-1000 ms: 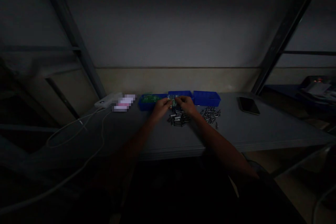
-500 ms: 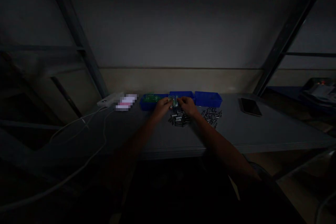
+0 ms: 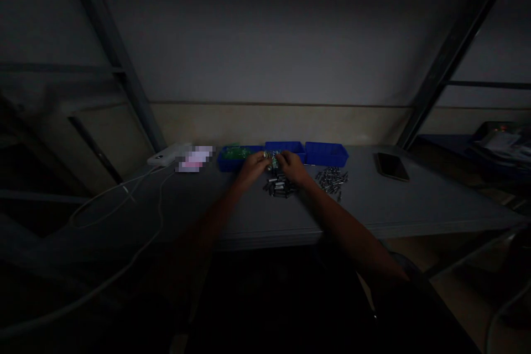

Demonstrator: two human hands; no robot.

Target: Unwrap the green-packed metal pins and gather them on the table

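My left hand (image 3: 251, 170) and my right hand (image 3: 293, 168) are close together above the table, in front of the blue bins. Both have their fingers closed around small shiny, partly greenish pieces (image 3: 272, 159), too dark and small to name. Just below the hands lies a heap of short metal cylinders (image 3: 280, 188). Thinner metal pieces, perhaps screws or pins (image 3: 332, 179), are piled right of my right forearm. The left blue bin (image 3: 229, 166) holds green pieces (image 3: 237, 153). My right hand partly covers the middle blue bin (image 3: 301, 156).
A third blue bin (image 3: 327, 161) stands at the right of the row. Farther right lies a dark phone (image 3: 392, 166). At left are a white power strip (image 3: 165, 156), a blurred bright screen (image 3: 194, 159) and a loose white cable (image 3: 160, 207). Metal posts (image 3: 143, 110) rise beside the table (image 3: 373, 199).
The view has shifted slightly, so everything sits a little further left and up. Both hands stay together at the small pieces, with slight finger movement.
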